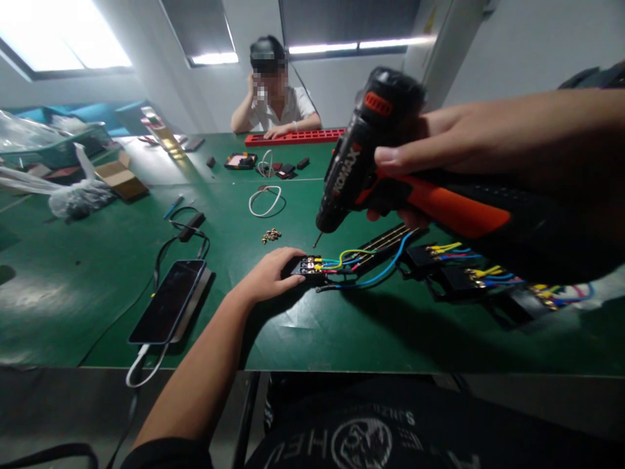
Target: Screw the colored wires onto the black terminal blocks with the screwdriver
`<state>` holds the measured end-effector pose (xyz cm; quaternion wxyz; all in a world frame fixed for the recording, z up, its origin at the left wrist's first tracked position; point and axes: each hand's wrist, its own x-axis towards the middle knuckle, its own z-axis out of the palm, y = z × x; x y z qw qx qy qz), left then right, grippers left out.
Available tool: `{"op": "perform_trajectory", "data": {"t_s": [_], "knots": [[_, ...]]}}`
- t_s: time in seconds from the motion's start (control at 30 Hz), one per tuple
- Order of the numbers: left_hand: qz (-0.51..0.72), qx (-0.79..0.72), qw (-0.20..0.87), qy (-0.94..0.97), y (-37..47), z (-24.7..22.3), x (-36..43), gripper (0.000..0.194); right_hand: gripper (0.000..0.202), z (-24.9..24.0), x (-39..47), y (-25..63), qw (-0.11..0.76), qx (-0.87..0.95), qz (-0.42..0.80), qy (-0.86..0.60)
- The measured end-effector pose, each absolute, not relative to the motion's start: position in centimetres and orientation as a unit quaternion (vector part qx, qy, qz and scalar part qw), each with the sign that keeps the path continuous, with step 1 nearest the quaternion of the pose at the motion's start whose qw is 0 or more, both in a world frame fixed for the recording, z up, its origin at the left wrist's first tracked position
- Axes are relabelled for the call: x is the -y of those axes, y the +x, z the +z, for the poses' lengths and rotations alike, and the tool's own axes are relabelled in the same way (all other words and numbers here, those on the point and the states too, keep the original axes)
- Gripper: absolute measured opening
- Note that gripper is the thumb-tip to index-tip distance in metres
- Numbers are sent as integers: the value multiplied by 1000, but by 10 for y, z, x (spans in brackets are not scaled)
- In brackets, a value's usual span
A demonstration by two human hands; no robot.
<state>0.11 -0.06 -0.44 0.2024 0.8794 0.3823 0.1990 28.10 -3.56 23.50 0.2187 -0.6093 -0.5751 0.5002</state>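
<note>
My right hand (430, 146) grips a black and orange cordless drill (344, 172), its body slanting downward. The thin bit (318, 240) points at the table, just above and apart from a small black wired socket module (312, 266). Fingers and thumb of my left hand (273, 273) are closed around the module's left end and hold it on the green table. Yellow, green, blue and red wires run from its brass terminals to the right. A thicker blue cable (385, 270) lies beside them. Behind my left hand is a small pile of brass screws (271, 235).
More wired black modules (463, 286) lie to the right on the green table (303, 339). At left are a phone (168, 303) with cables, an open cardboard box (122, 179) and a bottle (168, 140). Across the table a person (283, 107) sits by a red strip (303, 137).
</note>
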Motion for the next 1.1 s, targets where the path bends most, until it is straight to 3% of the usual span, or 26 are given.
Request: {"op": "perform_trajectory", "data": {"t_s": [0.13,0.33,0.7,1.1], "knots": [[195,-379,194,884,2,-5,0,47,43,193,20,338,296,589,513,-550],[191,-377,183,888,0,-7,-2,48,46,130,25,385,445,415,590,-531],[193,-382,184,885,0,-9,-2,47,19,89,33,425,452,260,595,-612],[193,-382,194,883,0,-8,-1,46,17,73,33,443,419,243,620,-617]]}}
